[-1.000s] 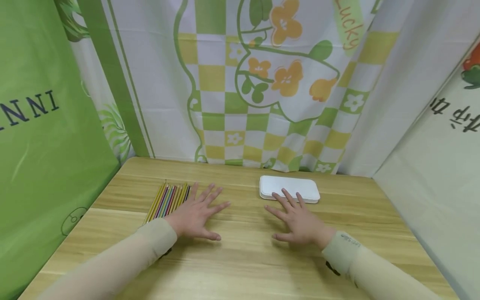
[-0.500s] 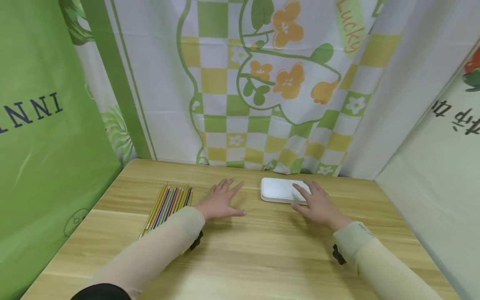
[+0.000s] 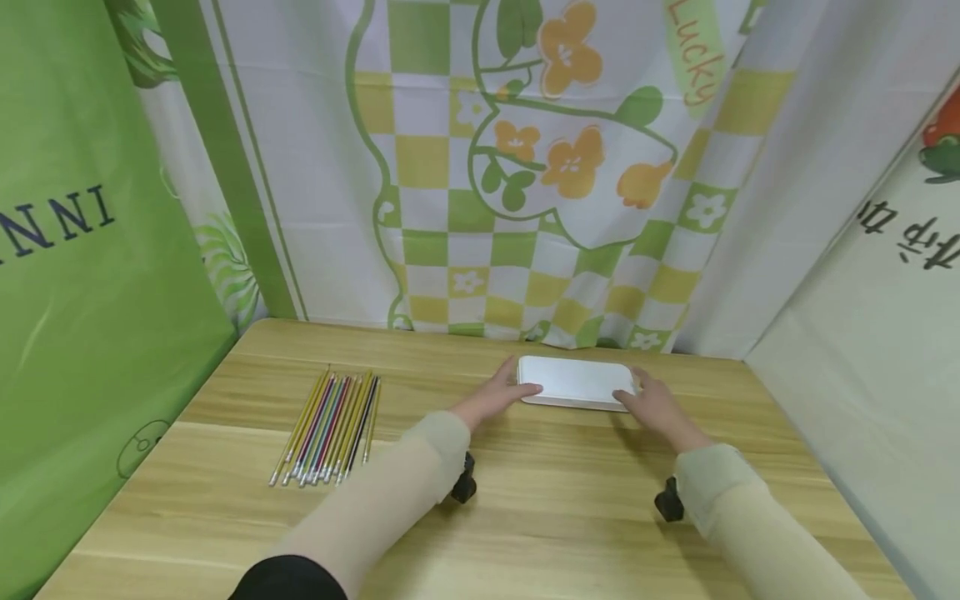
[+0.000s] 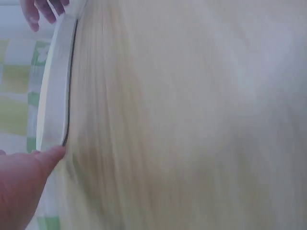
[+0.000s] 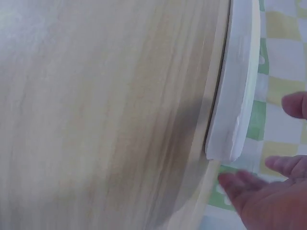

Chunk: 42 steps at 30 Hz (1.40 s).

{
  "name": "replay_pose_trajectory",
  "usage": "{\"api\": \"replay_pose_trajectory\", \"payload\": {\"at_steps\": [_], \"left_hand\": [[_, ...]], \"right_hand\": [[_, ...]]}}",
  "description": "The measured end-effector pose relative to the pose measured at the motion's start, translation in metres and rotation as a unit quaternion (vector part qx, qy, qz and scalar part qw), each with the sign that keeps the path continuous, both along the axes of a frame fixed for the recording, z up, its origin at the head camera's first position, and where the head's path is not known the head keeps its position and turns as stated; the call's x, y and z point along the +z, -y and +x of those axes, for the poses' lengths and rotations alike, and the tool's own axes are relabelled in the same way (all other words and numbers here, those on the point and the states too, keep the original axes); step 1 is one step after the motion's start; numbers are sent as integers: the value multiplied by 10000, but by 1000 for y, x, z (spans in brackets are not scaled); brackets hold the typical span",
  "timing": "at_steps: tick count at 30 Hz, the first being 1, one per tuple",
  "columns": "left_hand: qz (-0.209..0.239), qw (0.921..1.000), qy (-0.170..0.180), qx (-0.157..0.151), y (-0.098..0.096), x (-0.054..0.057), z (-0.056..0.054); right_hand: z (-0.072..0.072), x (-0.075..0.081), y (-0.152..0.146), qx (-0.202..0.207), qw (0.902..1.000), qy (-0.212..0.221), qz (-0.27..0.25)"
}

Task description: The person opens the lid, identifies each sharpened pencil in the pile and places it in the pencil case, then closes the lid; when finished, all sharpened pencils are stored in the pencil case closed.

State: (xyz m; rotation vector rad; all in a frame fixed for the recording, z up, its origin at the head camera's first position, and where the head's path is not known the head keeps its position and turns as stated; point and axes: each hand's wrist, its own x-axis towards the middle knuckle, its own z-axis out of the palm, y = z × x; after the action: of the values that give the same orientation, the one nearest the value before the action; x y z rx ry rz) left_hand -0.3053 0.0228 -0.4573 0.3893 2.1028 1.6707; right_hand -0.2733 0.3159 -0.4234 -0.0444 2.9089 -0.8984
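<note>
A flat white case [image 3: 573, 382] with rounded corners lies at the back of the table. My left hand [image 3: 495, 396] grips its left end, the thumb along the front corner and the fingers round the far side. In the left wrist view that thumb [image 4: 50, 157] meets the end of the case [image 4: 56, 81]. At the opposite end is my right hand [image 3: 660, 408], thumb over the front right corner in the head view. The right wrist view shows this hand [image 5: 273, 201] with spread fingers, a small gap from the case [image 5: 235, 81].
Several pencils [image 3: 330, 425] of different colours lie side by side on the left of the wooden table [image 3: 540, 517]. A patterned curtain [image 3: 465, 208] hangs right behind the table's back edge. A green cloth [image 3: 97, 333] hangs at left, a pale one [image 3: 862, 333] at right.
My left hand has moved right, away from over the pencils, to the left end of the case. My right hand has shifted from over the case to its right end.
</note>
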Motion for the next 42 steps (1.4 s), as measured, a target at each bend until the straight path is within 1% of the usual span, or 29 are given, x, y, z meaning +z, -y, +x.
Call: {"api": "replay_pose_trajectory", "payload": {"at_steps": [2, 4, 5, 7, 9, 12, 16, 18, 20, 22, 25, 29, 32, 35, 39, 41, 42], "left_hand": [[451, 9982, 388, 76, -8, 1, 4], [809, 9943, 664, 217, -13, -1, 6], [908, 9925, 765, 305, -14, -2, 6], [1030, 9902, 813, 486, -13, -6, 6], [1044, 9892, 815, 633, -10, -8, 8], [862, 9904, 817, 702, -4, -9, 12], [506, 9942, 719, 626, 4, -13, 16], [250, 9960, 640, 574, 10, -15, 19], [1, 9972, 526, 523, 17, -14, 24], [-168, 9979, 417, 457, 25, -12, 28], [-230, 9984, 330, 406, 38, -8, 36], [-140, 9976, 490, 468, 53, -8, 47], [-170, 9968, 587, 524, 62, -9, 53], [-245, 9974, 436, 511, 67, -9, 58], [-422, 9980, 182, 440, 74, -10, 59], [-628, 9972, 32, 399, 78, -11, 59], [-775, 9963, -113, 353, 80, -12, 59]], "right_hand": [[1, 2, 0, -126, 9998, 130, -3], [1, 2, 1, -251, 9995, 204, 2], [1, 2, 1, -305, 9993, 218, 3], [2, 1, 1, -359, 9991, 205, 18], [2, -2, 1, -369, 9992, 171, 47], [5, -5, 0, -292, 9993, 111, 209], [10, -3, 1, -99, 9979, 128, 633], [13, -2, 3, 130, 9958, 136, 896], [16, -1, 6, 430, 9926, 105, 1133], [19, -1, 10, 716, 9897, 43, 1236], [24, 1, 18, 978, 9879, 63, 1203], [30, 6, 28, 1122, 9869, 272, 1127], [34, 7, 34, 1209, 9855, 373, 1128], [37, 4, 38, 1288, 9848, 350, 1111], [42, 3, 46, 1425, 9840, 236, 1042], [45, 3, 51, 1502, 9832, 155, 1021], [46, 3, 53, 1531, 9831, 127, 992]]}}
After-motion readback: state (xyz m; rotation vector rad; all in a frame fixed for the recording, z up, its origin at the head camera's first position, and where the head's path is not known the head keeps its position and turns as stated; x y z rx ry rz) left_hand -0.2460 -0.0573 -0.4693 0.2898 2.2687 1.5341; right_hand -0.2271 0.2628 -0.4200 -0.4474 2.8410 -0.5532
